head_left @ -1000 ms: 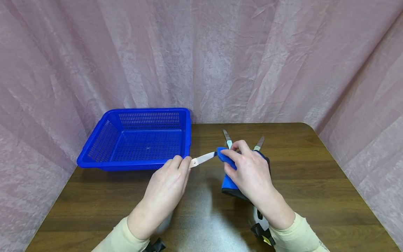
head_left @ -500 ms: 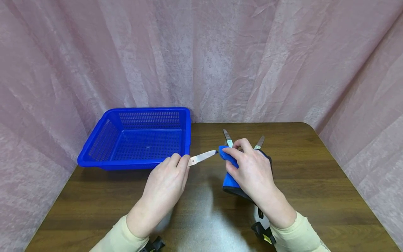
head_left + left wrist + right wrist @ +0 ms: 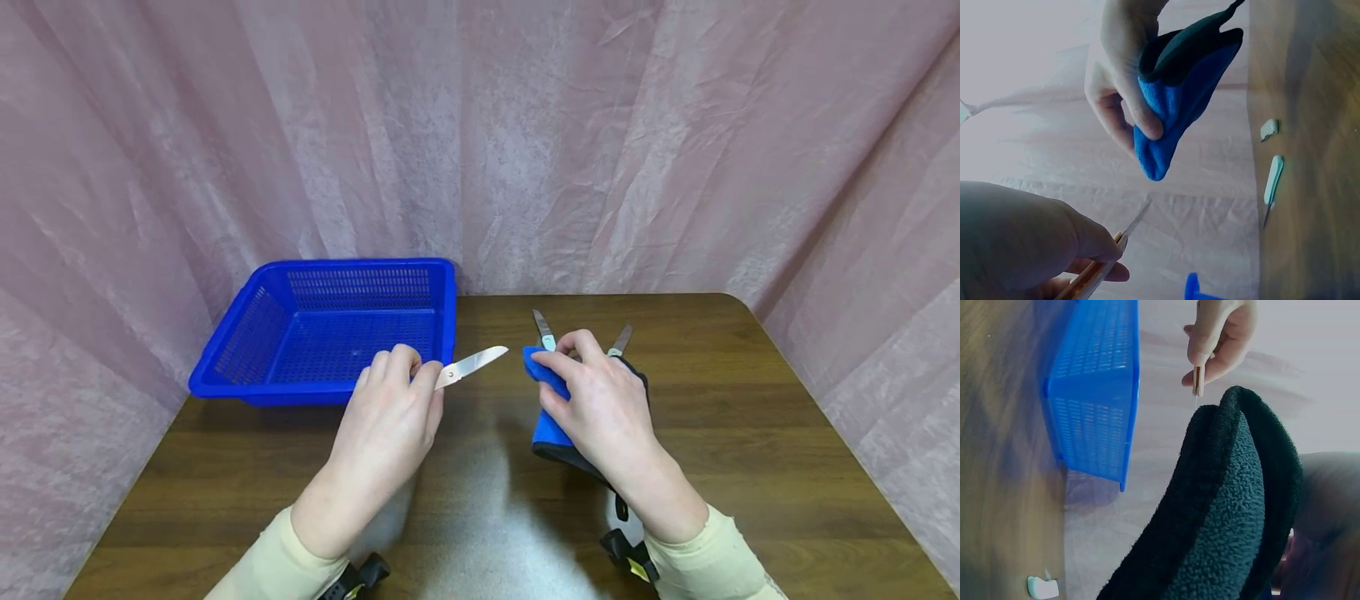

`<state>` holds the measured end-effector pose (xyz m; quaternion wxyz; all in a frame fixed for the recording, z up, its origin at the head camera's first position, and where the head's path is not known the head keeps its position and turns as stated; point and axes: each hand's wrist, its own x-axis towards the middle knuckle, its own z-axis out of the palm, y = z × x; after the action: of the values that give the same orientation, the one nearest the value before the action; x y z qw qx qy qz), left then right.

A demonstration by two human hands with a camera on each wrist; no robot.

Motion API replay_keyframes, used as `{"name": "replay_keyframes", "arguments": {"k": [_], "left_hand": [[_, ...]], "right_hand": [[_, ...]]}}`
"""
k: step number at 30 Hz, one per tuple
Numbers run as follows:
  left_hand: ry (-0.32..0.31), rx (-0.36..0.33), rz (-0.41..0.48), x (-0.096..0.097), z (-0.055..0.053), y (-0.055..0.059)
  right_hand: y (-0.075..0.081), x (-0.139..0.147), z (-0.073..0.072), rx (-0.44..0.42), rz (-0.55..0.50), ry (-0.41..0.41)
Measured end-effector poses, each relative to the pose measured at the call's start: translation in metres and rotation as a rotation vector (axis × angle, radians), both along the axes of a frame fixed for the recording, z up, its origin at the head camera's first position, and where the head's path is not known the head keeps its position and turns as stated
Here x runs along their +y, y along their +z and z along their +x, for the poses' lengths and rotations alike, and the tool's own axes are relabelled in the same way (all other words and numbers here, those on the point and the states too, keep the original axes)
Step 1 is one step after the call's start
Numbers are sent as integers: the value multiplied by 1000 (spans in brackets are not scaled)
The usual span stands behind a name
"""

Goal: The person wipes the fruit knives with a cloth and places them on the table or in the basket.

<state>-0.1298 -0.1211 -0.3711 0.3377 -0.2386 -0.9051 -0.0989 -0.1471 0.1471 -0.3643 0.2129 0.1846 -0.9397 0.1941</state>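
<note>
My left hand (image 3: 378, 425) grips a folding knife (image 3: 474, 364) by its pale tan handle, blade out and pointing right and away. A small gap separates the blade tip from a blue cloth (image 3: 551, 429) with black edging. That cloth, folded over and held above the table, is pinched between the thumb and fingers of my right hand (image 3: 607, 408); the left wrist view shows its blue fold (image 3: 1175, 112) hanging from the fingertips. Behind the right hand lie two more knives with mint handles and blades out, one at left (image 3: 543, 327) and one at right (image 3: 619, 340), the latter's handle mostly hidden.
A blue plastic basket (image 3: 322, 390) with slotted walls stands at the back left of the brown wooden table (image 3: 750, 467), just beyond the left hand. Pink curtains (image 3: 480, 150) hang behind the table and along its sides.
The knife in my left hand has drawn away to the left, its blade tip coming clear of the cloth. My right hand, still pinching the cloth, has shifted only slightly.
</note>
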Motion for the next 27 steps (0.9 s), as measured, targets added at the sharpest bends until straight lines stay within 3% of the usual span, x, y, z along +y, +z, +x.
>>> {"name": "replay_keyframes", "arguments": {"k": [6, 14, 27], "left_hand": [[42, 15, -37, -9, -1, 9], [71, -17, -59, -16, -4, 18], [80, -48, 2, -31, -17, 24]], "right_hand": [[0, 0, 1, -1, -4, 5], [2, 1, 2, 0, -20, 11], [4, -2, 4, -5, -28, 35]]}}
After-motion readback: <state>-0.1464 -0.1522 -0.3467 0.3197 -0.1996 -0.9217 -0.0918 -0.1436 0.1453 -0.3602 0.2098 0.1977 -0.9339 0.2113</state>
